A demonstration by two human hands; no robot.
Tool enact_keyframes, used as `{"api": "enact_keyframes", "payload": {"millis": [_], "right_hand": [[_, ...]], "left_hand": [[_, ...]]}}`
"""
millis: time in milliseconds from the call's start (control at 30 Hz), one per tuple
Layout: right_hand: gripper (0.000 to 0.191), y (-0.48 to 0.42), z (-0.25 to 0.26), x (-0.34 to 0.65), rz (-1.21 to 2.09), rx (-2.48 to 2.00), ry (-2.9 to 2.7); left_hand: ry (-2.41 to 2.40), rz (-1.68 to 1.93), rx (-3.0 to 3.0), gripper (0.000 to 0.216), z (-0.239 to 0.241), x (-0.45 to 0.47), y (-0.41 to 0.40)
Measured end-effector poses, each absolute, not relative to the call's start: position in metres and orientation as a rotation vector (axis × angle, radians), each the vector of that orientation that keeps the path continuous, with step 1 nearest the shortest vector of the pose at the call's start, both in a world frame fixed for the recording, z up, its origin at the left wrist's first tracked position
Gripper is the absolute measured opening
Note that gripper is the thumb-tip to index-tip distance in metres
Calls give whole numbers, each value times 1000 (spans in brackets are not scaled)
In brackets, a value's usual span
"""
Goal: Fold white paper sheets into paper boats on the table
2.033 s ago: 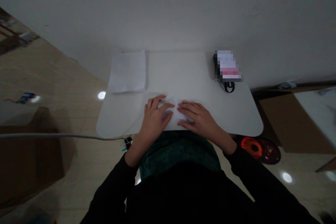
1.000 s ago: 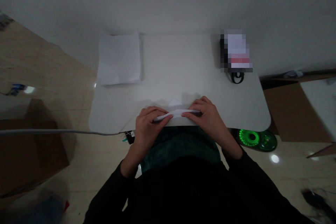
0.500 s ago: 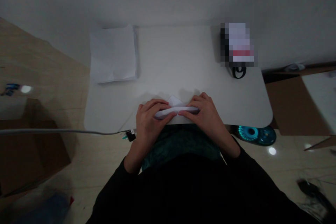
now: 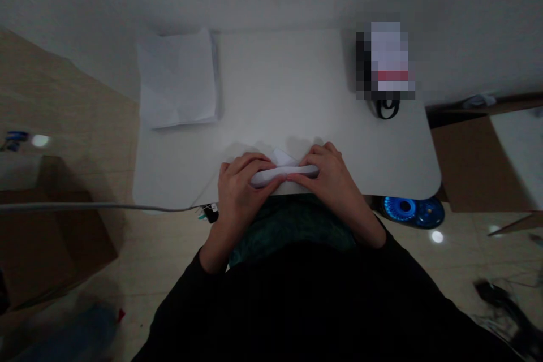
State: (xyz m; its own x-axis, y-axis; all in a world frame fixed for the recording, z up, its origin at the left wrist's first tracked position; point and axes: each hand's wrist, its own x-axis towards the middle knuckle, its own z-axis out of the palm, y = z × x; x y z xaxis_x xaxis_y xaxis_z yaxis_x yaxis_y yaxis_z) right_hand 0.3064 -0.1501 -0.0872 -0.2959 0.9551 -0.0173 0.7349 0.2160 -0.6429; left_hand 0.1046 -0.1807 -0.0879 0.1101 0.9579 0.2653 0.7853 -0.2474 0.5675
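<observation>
A folded piece of white paper lies at the near edge of the small white table. My left hand pinches the fold's left end with fingers curled over it. At the right end, my right hand grips the same fold, its fingertips meeting the left hand's near the middle. One paper corner sticks up behind the fingers.
A stack of white sheets sits at the table's far left corner. A dark object with a blurred label stands at the far right. A glowing blue disc and a grey cable are on the floor, with cardboard boxes on both sides.
Two seconds ago both hands lay flat on the paper; they have since curled and pinched a raised fold. The view has tilted down slightly, and the floor disc's light changed colour.
</observation>
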Motion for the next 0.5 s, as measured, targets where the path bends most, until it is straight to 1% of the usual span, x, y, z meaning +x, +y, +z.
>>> {"api": "enact_keyframes", "payload": {"millis": [67, 100, 200, 233, 267, 300, 367, 400, 467, 500], "right_hand": [[18, -151, -87, 305, 769, -1571, -2082], [19, -152, -86, 305, 761, -1568, -2061], [30, -154, -84, 302, 731, -1572, -2003], [31, -156, -84, 302, 707, -1579, -1988], [30, -159, -85, 301, 676, -1583, -1978], [25, -163, -86, 300, 637, -1581, -1972], [10, -174, -91, 297, 542, -1542, -1989], [7, -182, -95, 296, 477, -1511, -1999], [19, -199, -104, 292, 317, -1433, -2069], [22, -208, -109, 290, 200, -1441, -2082]], "left_hand": [[1725, 843, 2126, 22, -88, 105, -181], [1724, 834, 2139, 25, -88, 105, -182], [1721, 844, 2180, 42, -90, 105, -184], [1713, 856, 2200, 43, -92, 106, -185], [1696, 867, 2228, 39, -93, 106, -187], [1677, 872, 2263, 29, -94, 107, -188], [1644, 870, 2342, 9, -97, 109, -190], [1639, 867, 2371, 4, -98, 110, -191], [1657, 874, 2400, 4, -98, 111, -193], [1666, 880, 2404, 3, -98, 112, -193]]}}
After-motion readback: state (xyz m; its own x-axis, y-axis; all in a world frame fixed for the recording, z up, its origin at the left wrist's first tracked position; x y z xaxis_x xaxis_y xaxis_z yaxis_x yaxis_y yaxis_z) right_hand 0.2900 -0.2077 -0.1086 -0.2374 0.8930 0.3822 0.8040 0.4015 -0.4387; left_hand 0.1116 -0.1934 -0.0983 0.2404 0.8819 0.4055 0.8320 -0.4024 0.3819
